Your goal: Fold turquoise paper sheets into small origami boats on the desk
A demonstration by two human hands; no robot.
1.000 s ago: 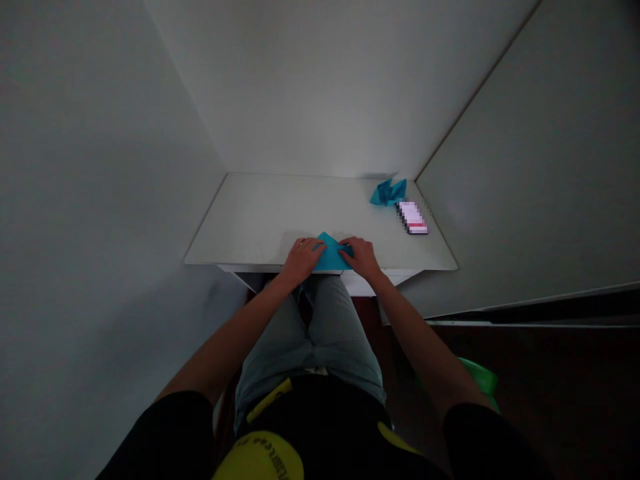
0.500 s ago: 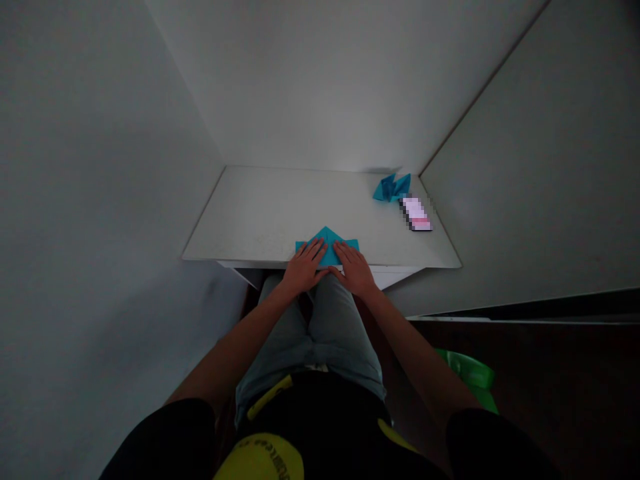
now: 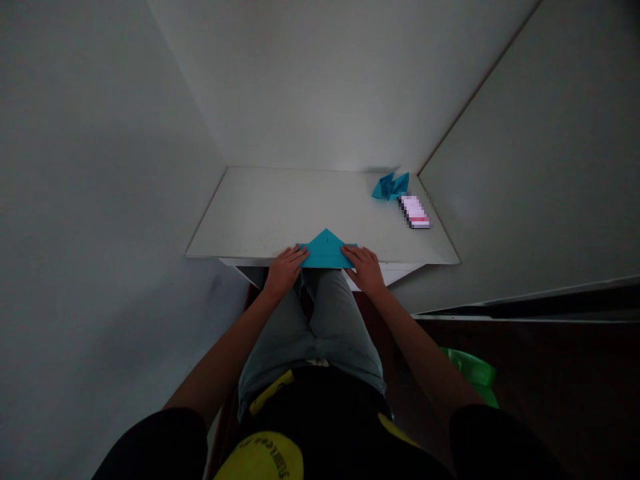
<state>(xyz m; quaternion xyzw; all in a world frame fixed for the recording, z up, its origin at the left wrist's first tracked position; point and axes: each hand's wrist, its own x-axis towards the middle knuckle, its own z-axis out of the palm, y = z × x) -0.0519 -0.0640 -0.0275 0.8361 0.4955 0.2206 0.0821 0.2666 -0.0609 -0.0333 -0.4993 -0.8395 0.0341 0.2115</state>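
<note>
Head view. A folded blue paper (image 3: 327, 250) lies flat on the white bench (image 3: 260, 213), at the middle of its near edge. The piece shows a triangular peak pointing away from the person above a narrow band, and its long axis runs left to right along that edge. The left hand (image 3: 285, 267) rests on the paper's left lower corner and the right hand (image 3: 367, 265) on its right lower corner, so the paper lies between the two hands and just ahead of the fingers, equally near to both. The fingers of each hand are stretched out flat and held side by side, pressing down on the sheet rather than closed round it; the palms hang over the bench edge above the person's knees. Well apart, at the far right corner of the bench, sits a second folded blue paper figure (image 3: 390, 187), and just beside it a small blurred-out flat object (image 3: 414, 212). A green stool (image 3: 475, 373) stands on the dark floor at the right.
</note>
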